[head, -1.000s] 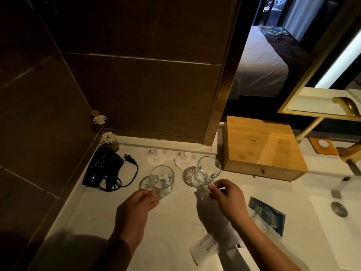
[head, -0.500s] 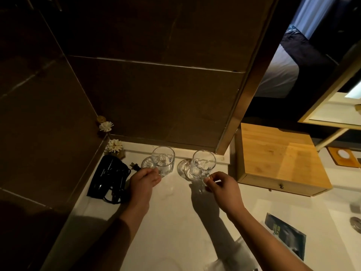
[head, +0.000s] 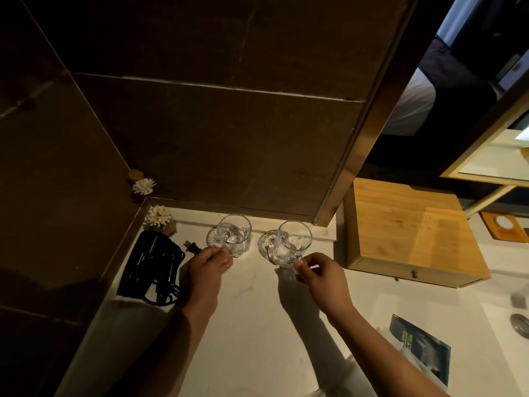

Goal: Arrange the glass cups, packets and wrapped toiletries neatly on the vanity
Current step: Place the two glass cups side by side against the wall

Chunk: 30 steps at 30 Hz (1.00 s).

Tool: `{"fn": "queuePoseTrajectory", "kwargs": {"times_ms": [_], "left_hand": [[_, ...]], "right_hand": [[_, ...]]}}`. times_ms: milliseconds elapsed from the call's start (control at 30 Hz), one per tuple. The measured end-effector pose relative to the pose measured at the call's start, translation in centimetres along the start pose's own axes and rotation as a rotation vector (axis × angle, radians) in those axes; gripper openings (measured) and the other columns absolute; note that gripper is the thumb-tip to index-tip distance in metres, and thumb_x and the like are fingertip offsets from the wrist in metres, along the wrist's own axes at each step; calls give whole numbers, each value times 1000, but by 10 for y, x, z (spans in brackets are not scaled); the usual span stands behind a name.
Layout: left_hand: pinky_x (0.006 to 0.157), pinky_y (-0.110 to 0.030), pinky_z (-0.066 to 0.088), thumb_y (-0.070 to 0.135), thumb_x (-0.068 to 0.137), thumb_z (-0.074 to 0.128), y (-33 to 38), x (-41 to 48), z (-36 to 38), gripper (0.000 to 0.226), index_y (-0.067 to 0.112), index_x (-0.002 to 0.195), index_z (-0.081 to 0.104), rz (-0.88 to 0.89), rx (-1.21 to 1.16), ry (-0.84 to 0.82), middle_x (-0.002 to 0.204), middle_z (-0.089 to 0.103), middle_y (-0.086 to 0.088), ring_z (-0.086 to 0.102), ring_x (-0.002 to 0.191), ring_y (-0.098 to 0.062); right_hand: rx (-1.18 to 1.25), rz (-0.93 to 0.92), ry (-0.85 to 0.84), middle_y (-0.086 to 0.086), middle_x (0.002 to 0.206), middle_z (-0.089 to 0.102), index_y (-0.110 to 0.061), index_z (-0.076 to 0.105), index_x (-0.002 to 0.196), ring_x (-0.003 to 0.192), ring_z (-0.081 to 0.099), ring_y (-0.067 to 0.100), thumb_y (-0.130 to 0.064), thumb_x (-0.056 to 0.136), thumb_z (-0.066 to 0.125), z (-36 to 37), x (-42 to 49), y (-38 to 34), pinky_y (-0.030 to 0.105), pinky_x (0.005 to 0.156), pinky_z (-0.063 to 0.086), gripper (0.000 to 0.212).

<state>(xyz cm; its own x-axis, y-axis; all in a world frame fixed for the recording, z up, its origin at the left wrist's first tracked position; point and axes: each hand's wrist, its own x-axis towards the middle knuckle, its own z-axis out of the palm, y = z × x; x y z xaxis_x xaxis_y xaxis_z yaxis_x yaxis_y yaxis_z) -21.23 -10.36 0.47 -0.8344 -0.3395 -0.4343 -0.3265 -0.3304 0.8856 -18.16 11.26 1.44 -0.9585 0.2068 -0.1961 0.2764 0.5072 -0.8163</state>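
Two clear glass cups stand upright near the back wall of the white vanity top (head: 252,333). My left hand (head: 207,267) grips the base of the left glass cup (head: 234,239), which sits over a round coaster (head: 211,239). My right hand (head: 320,275) pinches the bottom of the right glass cup (head: 292,243), which rests on a second coaster (head: 264,243). A dark blue packet (head: 423,349) lies at the right front, partly behind my right forearm.
A black hair dryer (head: 153,263) with coiled cord lies in the left corner below white flowers (head: 157,214). A wooden drawer box (head: 406,230) stands to the right of the cups. The sink drain (head: 519,320) shows at the far right edge.
Both hands have carried the cups away from me to the back of the vanity and onto the two coasters. The view has swung left, so the packets have slid toward the right edge.
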Motion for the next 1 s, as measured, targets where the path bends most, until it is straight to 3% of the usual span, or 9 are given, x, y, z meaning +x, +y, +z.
{"fn": "queuePoseTrajectory", "kwargs": {"times_ms": [200, 367, 500, 667, 800, 1000], "left_hand": [[80, -32, 57, 5, 95, 60, -8, 2, -6, 7, 4, 94, 67, 32, 69, -6, 95, 69, -18, 69, 95, -31], [77, -32, 56, 10, 95, 60, -10, 4, -7, 11, 3, 101, 67, 54, 147, -14, 97, 69, -12, 66, 99, -27], [70, -28, 55, 15, 94, 63, -10, 5, -11, 13, 4, 99, 69, 88, 230, -16, 100, 69, -14, 65, 97, -24], [60, -17, 54, 17, 94, 64, -8, 6, -16, 8, 12, 99, 69, 129, 270, -47, 99, 70, -9, 66, 93, -20], [59, -14, 55, 13, 95, 62, -9, 7, -20, 19, 3, 110, 68, 155, 280, -80, 104, 69, -12, 65, 93, -23], [62, -12, 56, 11, 95, 62, -11, 14, -25, 23, -1, 114, 67, 163, 276, -107, 107, 69, -14, 67, 97, -26]], "right_hand": [[-30, -2, 22, 1, 87, 72, -18, 68, 92, 77, 70, 15, -30, 92, 64, 2, 3, 3, 37, 77, 59, 12], [-66, -8, 41, 2, 91, 71, -16, 69, 94, 80, 68, 16, -28, 92, 64, 9, 4, 1, 35, 76, 58, 13], [-75, -7, 72, 2, 89, 71, -15, 70, 93, 78, 66, 15, -26, 91, 65, 16, 0, -1, 28, 71, 53, 13], [-32, 20, 107, 2, 86, 72, -17, 70, 89, 77, 67, 16, -29, 91, 65, 23, -1, -5, 35, 74, 57, 13], [2, 52, 156, 3, 84, 72, -18, 69, 86, 76, 69, 18, -25, 91, 66, 28, -4, -6, 37, 75, 58, 9], [5, 80, 199, 3, 85, 71, -17, 68, 85, 76, 66, 15, -27, 91, 66, 40, -9, -9, 30, 72, 54, 12]]}}
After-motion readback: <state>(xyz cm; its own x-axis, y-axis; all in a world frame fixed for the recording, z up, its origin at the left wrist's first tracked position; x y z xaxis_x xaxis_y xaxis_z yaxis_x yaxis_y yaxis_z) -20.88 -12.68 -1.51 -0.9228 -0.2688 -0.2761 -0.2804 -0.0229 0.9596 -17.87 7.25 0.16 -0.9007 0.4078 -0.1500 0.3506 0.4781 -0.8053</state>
